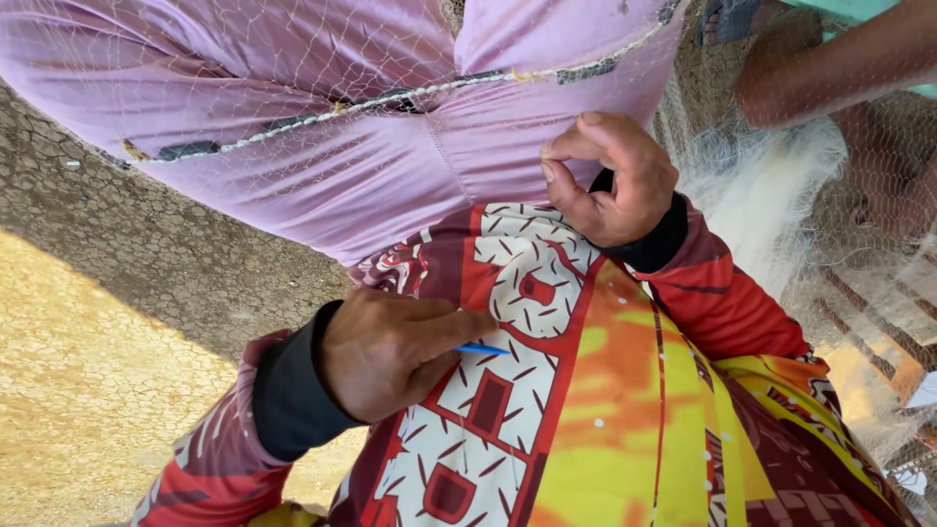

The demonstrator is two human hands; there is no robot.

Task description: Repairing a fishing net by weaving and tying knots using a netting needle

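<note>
Head camera view, looking down at two hands mending netting. Left hand (390, 351), low and left of centre, is closed around a slim blue plastic netting needle (483, 348), whose tip alone pokes out to the right past the forefinger. Right hand (610, 181), farther and to the right, pinches thumb and forefinger together on what seems to be a strand of the fine white mesh fishing net (322, 127); the strand itself is too thin to make out. Doing this well likely means keeping that pinch taut while the needle passes. Net drapes over pale purple trousers (342, 185), crossed by a pale corded edge rope (410, 95). Sleeves are red and yellow patterned. Cracked dry ground (117, 283) lies left; another person's bare arm (839, 68) shows far right.
</note>
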